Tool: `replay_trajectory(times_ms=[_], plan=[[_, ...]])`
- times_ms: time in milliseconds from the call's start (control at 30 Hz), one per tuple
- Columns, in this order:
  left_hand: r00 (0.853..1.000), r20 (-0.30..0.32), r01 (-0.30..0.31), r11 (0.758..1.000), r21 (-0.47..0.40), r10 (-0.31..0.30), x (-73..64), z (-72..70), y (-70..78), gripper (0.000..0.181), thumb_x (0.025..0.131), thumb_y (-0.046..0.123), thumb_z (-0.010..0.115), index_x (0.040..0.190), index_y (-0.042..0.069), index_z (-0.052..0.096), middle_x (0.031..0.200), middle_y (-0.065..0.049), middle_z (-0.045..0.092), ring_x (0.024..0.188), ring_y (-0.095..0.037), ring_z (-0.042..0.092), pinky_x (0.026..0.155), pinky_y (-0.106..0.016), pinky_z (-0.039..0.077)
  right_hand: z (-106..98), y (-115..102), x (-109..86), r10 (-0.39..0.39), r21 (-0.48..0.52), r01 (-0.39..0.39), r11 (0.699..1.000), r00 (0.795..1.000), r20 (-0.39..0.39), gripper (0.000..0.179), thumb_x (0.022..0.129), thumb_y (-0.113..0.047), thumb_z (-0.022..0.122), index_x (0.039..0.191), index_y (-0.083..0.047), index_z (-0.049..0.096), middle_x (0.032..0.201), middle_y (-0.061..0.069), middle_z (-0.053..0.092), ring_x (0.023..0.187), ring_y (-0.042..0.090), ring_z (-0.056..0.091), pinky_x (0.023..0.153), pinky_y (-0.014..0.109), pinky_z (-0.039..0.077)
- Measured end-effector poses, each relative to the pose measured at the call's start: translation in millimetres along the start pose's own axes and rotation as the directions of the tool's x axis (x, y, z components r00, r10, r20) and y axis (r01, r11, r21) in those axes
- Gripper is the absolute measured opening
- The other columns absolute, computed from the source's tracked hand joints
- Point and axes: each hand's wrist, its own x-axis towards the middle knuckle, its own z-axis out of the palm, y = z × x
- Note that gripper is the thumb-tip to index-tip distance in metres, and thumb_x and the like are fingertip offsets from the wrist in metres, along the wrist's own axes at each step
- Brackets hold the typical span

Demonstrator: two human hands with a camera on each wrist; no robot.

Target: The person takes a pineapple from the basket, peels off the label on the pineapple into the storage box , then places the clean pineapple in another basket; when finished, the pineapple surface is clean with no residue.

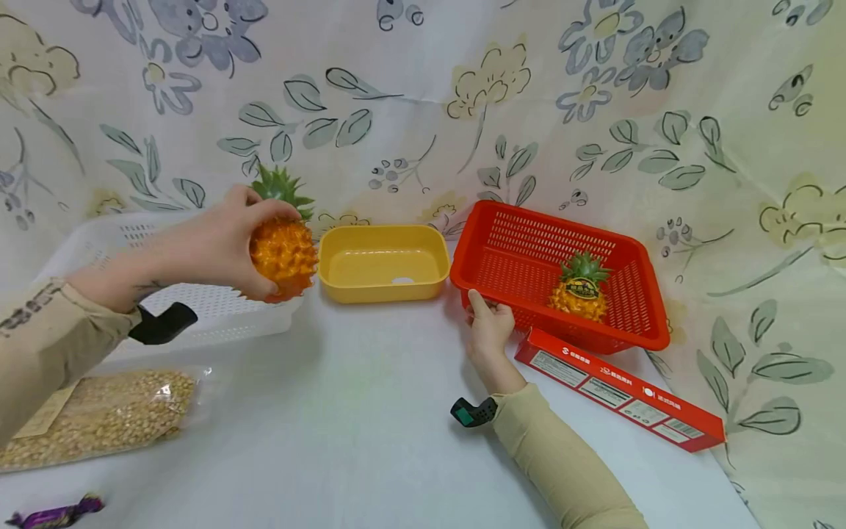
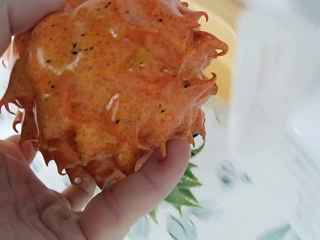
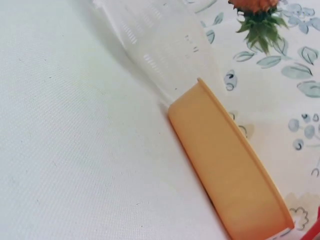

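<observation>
My left hand (image 1: 211,239) grips a small orange pineapple (image 1: 284,253) by its side and holds it raised over the right end of a white basket (image 1: 271,323). Its green crown points up. In the left wrist view, fingers and thumb wrap the spiky, glossy pineapple (image 2: 115,90). My right hand (image 1: 490,334) pinches the front left rim of a red plastic basket (image 1: 562,220), thumb up at the edge and the other fingers mostly hidden. Inside that basket rests a second pineapple (image 1: 581,297) with a dark label. The right wrist view does not show the right hand.
Between the baskets stands a yellow container (image 1: 383,294). A long red box (image 1: 621,389) lies against the red basket's front. On the left are a clear bag of pale kernels (image 1: 132,411) and a purple-wrapped candy (image 1: 59,513). Floral cloth (image 1: 423,132) hangs behind.
</observation>
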Motion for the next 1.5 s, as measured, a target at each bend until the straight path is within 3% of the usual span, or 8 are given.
replay_trajectory(times_ms=[167, 400, 600, 767, 1067, 1267, 1367, 1500], plan=[[0.996, 0.057, 0.062, 0.997, 0.043, -0.065, 12.8, -4.8, -34.4, 0.088, 0.056, 0.018, 0.084, 0.131, 0.018, 0.040, 0.118, -0.024, 0.023, 0.095, -0.041, 0.044, 0.067, -0.042, 0.051, 0.7, -0.6, -0.8, -0.011, 0.013, 0.011, 1.000, 1.000, 0.004, 0.019, 0.084, -0.021, 0.069, 0.095, -0.011, 0.057, 0.079, 0.001, 0.058, 0.084, 0.031, 0.054, 0.059, 0.023, 0.047], [0.986, 0.133, 0.095, 0.994, 0.052, -0.101, 28.6, 9.8, -73.3, 0.085, 0.057, 0.019, 0.083, 0.130, 0.016, 0.041, 0.118, -0.025, 0.022, 0.097, -0.040, 0.040, 0.068, -0.042, 0.049, 1.2, -0.6, -0.8, -0.007, 0.020, 0.007, 1.000, 1.000, 0.002, 0.020, 0.085, -0.021, 0.068, 0.098, -0.012, 0.057, 0.082, -0.001, 0.059, 0.089, 0.035, 0.054, 0.064, 0.026, 0.048], [0.976, 0.178, 0.119, 0.992, 0.047, -0.126, 38.7, 25.9, -93.5, 0.087, 0.056, 0.015, 0.083, 0.131, 0.014, 0.040, 0.116, -0.025, 0.024, 0.097, -0.041, 0.040, 0.068, -0.043, 0.050, 2.2, 0.0, -1.2, -0.016, 0.032, 0.016, 0.999, 1.000, -0.009, 0.017, 0.084, -0.018, 0.069, 0.094, -0.011, 0.057, 0.075, -0.002, 0.059, 0.079, 0.028, 0.056, 0.057, 0.022, 0.046], [0.976, 0.184, 0.110, 0.993, 0.036, -0.115, 42.3, 31.5, -101.2, 0.089, 0.056, 0.016, 0.085, 0.132, 0.014, 0.040, 0.123, -0.026, 0.020, 0.101, -0.042, 0.036, 0.074, -0.051, 0.049, 2.1, 0.6, -0.8, -0.037, 0.045, 0.037, 0.998, 0.999, -0.009, 0.016, 0.083, -0.016, 0.069, 0.092, -0.010, 0.056, 0.071, -0.003, 0.059, 0.069, 0.020, 0.056, 0.055, 0.021, 0.046], [0.994, 0.099, 0.053, 0.999, 0.012, -0.054, 44.3, 20.6, -83.7, 0.087, 0.065, 0.036, 0.083, 0.135, 0.014, 0.037, 0.135, -0.026, 0.020, 0.111, -0.042, 0.037, 0.087, -0.063, 0.040, 1.5, -0.2, 0.3, -0.040, 0.043, 0.040, 0.998, 0.999, -0.003, 0.018, 0.083, -0.017, 0.070, 0.093, -0.010, 0.056, 0.073, -0.001, 0.060, 0.067, 0.017, 0.055, 0.056, 0.022, 0.047], [0.999, -0.043, 0.030, 0.995, -0.095, -0.034, 37.1, 21.1, -61.4, 0.087, 0.070, 0.043, 0.079, 0.138, 0.011, 0.036, 0.138, -0.023, 0.027, 0.116, -0.040, 0.034, 0.089, -0.060, 0.039, 1.9, -1.3, 1.6, -0.031, 0.023, 0.031, 0.999, 0.999, -0.011, 0.019, 0.084, -0.018, 0.069, 0.094, -0.011, 0.055, 0.075, -0.001, 0.058, 0.071, 0.021, 0.055, 0.057, 0.022, 0.046], [0.988, -0.148, 0.014, 0.982, -0.190, -0.043, 28.4, 26.8, -46.8, 0.082, 0.073, 0.039, 0.077, 0.137, 0.010, 0.037, 0.138, -0.019, 0.033, 0.116, -0.038, 0.037, 0.087, -0.056, 0.042, 1.4, -0.6, 2.0, -0.019, 0.018, 0.020, 1.000, 1.000, -0.006, 0.020, 0.084, -0.020, 0.069, 0.095, -0.011, 0.055, 0.077, -0.001, 0.058, 0.075, 0.023, 0.055, 0.058, 0.022, 0.047], [0.958, -0.282, -0.041, 0.948, -0.315, -0.052, 11.0, 40.6, -25.6, 0.073, 0.074, 0.027, 0.078, 0.135, 0.010, 0.040, 0.134, -0.014, 0.042, 0.113, -0.033, 0.046, 0.088, -0.047, 0.048, -0.9, 1.0, 0.3, -0.001, 0.012, 0.001, 1.000, 1.000, 0.002, 0.024, 0.084, -0.022, 0.068, 0.100, -0.011, 0.054, 0.082, 0.000, 0.058, 0.078, 0.023, 0.054, 0.062, 0.023, 0.048]])
